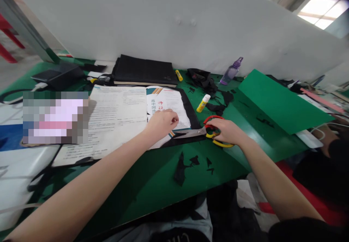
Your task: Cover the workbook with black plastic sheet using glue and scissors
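Observation:
My left hand (pixel 163 122) is closed, fingers curled with thumb and forefinger together, over the right page of an open book (pixel 117 115). Whether anything is in that pinch I cannot make out. The book has printed text on its left page and a coloured cover with Chinese characters on the right; black material lies under its edges. My right hand (pixel 228 131) grips scissors (pixel 192 133) by their red and yellow handles. Their blades point left across the book's lower right corner, a little apart. Beyond my right hand a yellow glue stick (pixel 203 103) with a white cap stands on the table.
Black scraps (pixel 180 169) lie on the green table (pixel 152 184) near its front edge. At the back are a black folder (pixel 144 71), a small yellow tube (pixel 179 75), crumpled black material (pixel 201 78) and a purple bottle (pixel 231 71). A green sheet (pixel 283 100) lies to the right.

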### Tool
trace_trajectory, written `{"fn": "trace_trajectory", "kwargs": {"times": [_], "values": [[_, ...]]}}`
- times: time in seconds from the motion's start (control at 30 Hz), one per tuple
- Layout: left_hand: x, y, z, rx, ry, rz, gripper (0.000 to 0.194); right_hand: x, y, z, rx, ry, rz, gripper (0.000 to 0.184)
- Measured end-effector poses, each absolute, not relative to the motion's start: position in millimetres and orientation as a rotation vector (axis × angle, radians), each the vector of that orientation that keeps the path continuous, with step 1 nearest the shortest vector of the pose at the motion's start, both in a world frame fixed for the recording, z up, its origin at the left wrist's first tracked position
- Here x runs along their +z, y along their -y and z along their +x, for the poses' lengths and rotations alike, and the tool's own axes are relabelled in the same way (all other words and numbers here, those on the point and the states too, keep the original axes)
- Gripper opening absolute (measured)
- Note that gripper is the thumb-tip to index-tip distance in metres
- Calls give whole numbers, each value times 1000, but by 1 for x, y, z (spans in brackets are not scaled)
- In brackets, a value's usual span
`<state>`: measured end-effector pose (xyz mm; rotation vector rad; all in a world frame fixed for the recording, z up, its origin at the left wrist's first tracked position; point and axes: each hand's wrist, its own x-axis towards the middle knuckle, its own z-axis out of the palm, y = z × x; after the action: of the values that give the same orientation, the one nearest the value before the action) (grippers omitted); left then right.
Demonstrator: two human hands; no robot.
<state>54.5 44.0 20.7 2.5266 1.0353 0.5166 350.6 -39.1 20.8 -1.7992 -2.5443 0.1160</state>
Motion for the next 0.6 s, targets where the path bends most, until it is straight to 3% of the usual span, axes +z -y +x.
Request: {"fn": "trace_trajectory", "kwargs": {"times": [0.6], "values": [[-5, -60, 50, 620, -1241, 2326, 23, 23, 33, 351, 171, 2568, -1786, 39]]}}
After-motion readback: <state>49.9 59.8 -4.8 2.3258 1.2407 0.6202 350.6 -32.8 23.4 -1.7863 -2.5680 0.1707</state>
